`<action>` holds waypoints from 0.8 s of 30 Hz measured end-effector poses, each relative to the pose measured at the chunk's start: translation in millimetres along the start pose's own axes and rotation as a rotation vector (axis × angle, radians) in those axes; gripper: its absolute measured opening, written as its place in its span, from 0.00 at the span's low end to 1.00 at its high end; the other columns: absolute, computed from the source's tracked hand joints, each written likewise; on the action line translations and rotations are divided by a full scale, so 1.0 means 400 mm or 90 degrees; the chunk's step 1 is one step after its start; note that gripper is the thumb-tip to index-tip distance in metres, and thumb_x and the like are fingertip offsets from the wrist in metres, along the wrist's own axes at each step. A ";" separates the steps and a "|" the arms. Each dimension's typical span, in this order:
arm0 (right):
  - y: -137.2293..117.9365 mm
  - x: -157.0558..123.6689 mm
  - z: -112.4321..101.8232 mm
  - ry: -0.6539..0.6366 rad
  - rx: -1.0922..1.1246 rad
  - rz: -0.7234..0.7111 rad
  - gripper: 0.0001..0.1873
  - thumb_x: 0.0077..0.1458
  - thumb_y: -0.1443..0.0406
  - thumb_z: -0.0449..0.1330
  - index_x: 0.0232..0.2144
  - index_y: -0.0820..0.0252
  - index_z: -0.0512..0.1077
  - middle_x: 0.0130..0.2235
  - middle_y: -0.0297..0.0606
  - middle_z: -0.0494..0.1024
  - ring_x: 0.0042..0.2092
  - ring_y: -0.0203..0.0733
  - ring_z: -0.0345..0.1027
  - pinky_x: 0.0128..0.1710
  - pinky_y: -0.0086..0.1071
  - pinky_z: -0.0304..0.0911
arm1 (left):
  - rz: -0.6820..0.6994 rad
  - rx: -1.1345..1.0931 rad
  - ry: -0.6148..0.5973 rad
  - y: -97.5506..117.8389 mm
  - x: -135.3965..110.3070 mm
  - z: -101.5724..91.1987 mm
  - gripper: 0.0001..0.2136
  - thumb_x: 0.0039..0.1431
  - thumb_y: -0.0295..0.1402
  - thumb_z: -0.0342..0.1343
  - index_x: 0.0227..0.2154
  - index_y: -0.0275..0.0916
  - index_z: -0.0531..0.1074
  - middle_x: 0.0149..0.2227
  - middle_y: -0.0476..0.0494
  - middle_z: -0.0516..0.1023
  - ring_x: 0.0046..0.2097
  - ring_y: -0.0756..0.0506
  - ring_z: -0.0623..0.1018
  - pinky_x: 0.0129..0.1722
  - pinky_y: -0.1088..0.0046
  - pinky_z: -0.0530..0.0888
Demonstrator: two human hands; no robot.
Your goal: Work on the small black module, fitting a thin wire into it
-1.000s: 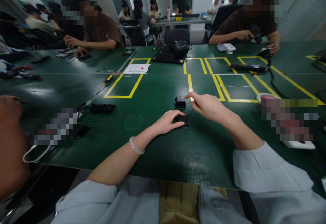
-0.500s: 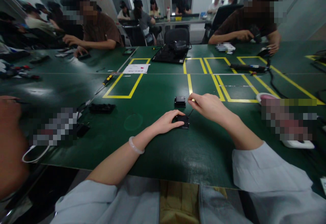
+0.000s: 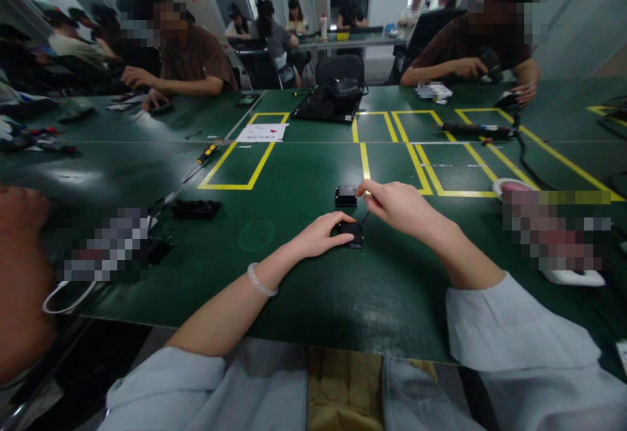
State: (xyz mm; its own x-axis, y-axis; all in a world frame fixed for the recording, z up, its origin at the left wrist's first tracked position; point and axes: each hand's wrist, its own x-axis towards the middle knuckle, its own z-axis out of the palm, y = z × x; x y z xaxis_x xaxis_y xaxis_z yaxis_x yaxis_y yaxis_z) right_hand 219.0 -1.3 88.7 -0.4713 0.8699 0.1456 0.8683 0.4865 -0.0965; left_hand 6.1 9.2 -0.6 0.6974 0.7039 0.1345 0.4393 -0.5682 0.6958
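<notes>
My left hand [image 3: 321,235] grips a small flat black block [image 3: 351,232] on the green table, thumb on the near part and fingers over the far edge. Pinched in my right hand [image 3: 386,202] is a thin dark rod-like tool [image 3: 365,218]. It slants down to the right far corner of that block; whether its tip sits in anything is too small to tell. Just beyond stands a second black block [image 3: 346,194], a little thicker, close to my right fingertips.
A screwdriver with a yellow-black handle [image 3: 208,152] and a black part [image 3: 196,209] lie to the left. A white-edged tray [image 3: 573,278], partly blurred out, is at right. Across the table [image 3: 294,300], two people handle things; a neighbour's arm [image 3: 22,281] is at far left.
My right hand has shifted slightly to the left, and its fingers have turned with the rod-like tool. My left hand and both blocks have stayed put.
</notes>
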 end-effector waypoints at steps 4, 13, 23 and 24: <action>-0.001 0.001 -0.004 0.002 -0.007 0.011 0.17 0.65 0.59 0.43 0.43 0.56 0.69 0.30 0.38 0.77 0.29 0.40 0.67 0.27 0.30 0.44 | -0.002 -0.003 -0.007 0.003 0.001 -0.002 0.18 0.63 0.44 0.52 0.51 0.40 0.68 0.49 0.41 0.74 0.50 0.41 0.74 0.50 0.65 0.68; 0.001 0.002 0.001 0.000 -0.035 0.027 0.16 0.64 0.59 0.44 0.45 0.55 0.69 0.31 0.39 0.78 0.30 0.41 0.68 0.26 0.31 0.43 | 0.002 0.001 -0.002 0.001 0.002 -0.001 0.17 0.63 0.43 0.53 0.51 0.40 0.68 0.48 0.42 0.74 0.50 0.41 0.74 0.50 0.65 0.68; -0.003 -0.002 -0.001 0.008 0.016 -0.007 0.15 0.62 0.64 0.45 0.48 0.55 0.66 0.36 0.40 0.79 0.32 0.41 0.70 0.27 0.30 0.45 | 0.000 -0.004 -0.001 0.001 0.001 0.000 0.17 0.63 0.43 0.53 0.51 0.41 0.68 0.49 0.42 0.74 0.50 0.41 0.74 0.50 0.66 0.68; -0.003 -0.003 -0.001 0.009 0.017 -0.004 0.15 0.62 0.64 0.45 0.47 0.56 0.66 0.35 0.40 0.79 0.32 0.41 0.70 0.27 0.30 0.45 | 0.002 -0.004 -0.001 0.000 0.001 -0.001 0.17 0.63 0.43 0.53 0.51 0.41 0.68 0.49 0.42 0.74 0.50 0.42 0.74 0.50 0.66 0.68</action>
State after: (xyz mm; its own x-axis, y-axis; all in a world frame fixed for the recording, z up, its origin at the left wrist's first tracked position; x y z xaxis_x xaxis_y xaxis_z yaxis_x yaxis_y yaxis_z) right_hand 218.5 -3.0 89.0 -0.4745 0.8655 0.1606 0.8606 0.4945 -0.1219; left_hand 6.2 9.4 -0.2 0.6995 0.7017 0.1352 0.4335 -0.5671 0.7004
